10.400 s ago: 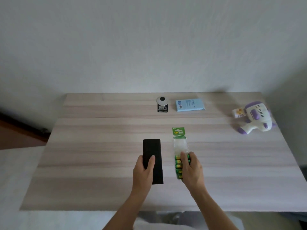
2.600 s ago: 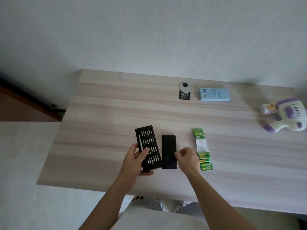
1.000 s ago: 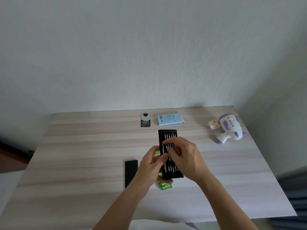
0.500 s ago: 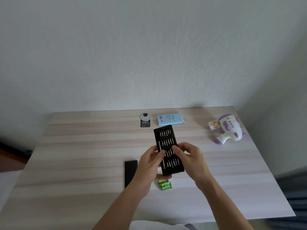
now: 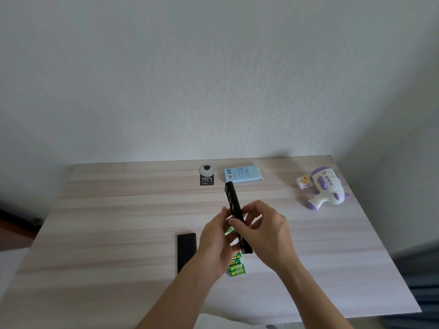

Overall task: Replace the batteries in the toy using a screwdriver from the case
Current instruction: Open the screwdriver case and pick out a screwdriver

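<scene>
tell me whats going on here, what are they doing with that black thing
A person is working at a wooden table, holding the black screwdriver tray up off it, tilted on edge. The left hand grips it from the left and the right hand curls round its right side. The case's black sleeve lies on the table to the left, and the battery pack lies under the hands. The toy sits untouched at the far right. Whether a screwdriver is out yet can't be seen.

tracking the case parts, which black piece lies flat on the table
The black cover beside the left hand; the bit tray is held on edge, off the table.
</scene>
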